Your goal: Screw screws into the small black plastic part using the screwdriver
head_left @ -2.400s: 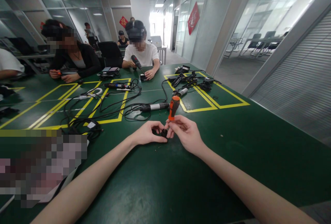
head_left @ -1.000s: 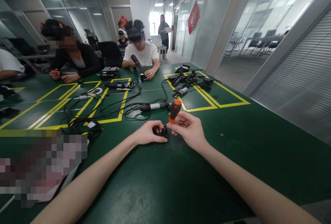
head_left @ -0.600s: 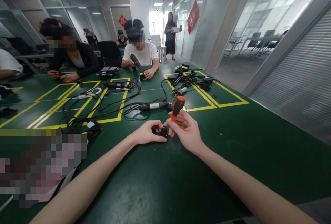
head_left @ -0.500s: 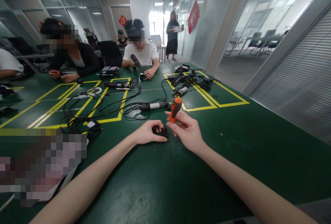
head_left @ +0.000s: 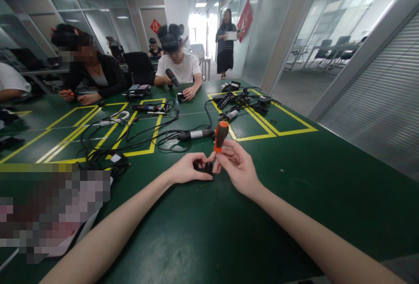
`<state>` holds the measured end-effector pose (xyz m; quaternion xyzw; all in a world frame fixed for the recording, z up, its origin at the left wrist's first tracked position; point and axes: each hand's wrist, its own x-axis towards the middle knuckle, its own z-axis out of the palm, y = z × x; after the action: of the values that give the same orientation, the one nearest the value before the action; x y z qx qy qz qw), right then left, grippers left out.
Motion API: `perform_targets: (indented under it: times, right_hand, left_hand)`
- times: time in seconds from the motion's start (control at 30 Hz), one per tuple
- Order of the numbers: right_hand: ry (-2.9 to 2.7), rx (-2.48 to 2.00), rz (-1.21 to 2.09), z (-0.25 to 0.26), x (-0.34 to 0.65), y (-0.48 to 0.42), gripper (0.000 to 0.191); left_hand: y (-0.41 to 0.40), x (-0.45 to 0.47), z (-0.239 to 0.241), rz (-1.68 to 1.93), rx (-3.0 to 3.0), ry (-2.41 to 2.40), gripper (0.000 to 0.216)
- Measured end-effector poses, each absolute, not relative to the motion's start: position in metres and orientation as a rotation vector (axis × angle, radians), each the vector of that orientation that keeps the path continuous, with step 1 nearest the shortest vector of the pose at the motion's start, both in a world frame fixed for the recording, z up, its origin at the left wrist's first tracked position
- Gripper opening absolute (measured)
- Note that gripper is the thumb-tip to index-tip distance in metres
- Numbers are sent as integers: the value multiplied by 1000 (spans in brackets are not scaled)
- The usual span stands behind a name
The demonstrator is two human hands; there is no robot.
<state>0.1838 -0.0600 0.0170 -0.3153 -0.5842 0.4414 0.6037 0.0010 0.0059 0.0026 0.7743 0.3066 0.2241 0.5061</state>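
My left hand (head_left: pixel 188 169) rests on the green table (head_left: pixel 294 196) with its fingers closed round a small black part (head_left: pixel 207 168). My right hand (head_left: pixel 237 166) pinches an orange-handled screwdriver (head_left: pixel 220 136), which stands nearly upright with its tip down on that black part. The two hands touch at the fingertips over the part. The screwdriver's shaft is mostly hidden by my fingers.
Black cables (head_left: pixel 137 133) and a silver-and-black tool (head_left: pixel 196 135) lie just behind my hands inside yellow tape squares. More tools (head_left: pixel 240 100) sit at the far right square. Two seated people (head_left: pixel 178 67) work across the table; another person (head_left: pixel 225 41) stands in the corridor.
The screwdriver handle has swung from tilted right back to nearly upright, and my right fingers shifted on it. The standing person has walked closer along the corridor.
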Motion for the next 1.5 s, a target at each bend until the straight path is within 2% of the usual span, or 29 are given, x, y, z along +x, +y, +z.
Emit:
perform_targets:
  times: [0.13, 0.33, 0.5, 0.7, 0.93, 1.07, 1.3, 1.5]
  right_hand:
    - [-1376, -778, 975, 20, 185, -61, 39]
    - [-1459, -922, 772, 25, 188, -60, 21]
    - [-1390, -947, 773, 27, 189, -57, 23]
    - [-1297, -903, 862, 25, 190, -55, 42]
    - [-1376, -769, 1087, 21, 187, -59, 44]
    - [-1393, -832, 1015, 23, 188, -59, 40]
    - [-1430, -897, 794, 29, 188, -62, 20]
    - [-1298, -899, 901, 23, 187, -60, 37]
  left_hand:
    - [6, 1, 2, 544, 1860, 749, 33]
    - [6, 1, 4, 547, 1864, 771, 33]
    - [5, 1, 6, 550, 1859, 776, 34]
    - [7, 1, 2, 560, 1841, 757, 33]
    - [6, 2, 0, 542, 1838, 789, 40]
    - [3, 4, 1, 558, 1878, 818, 44]
    - [4, 3, 1, 551, 1896, 808, 44]
    - [4, 2, 0, 543, 1901, 802, 44]
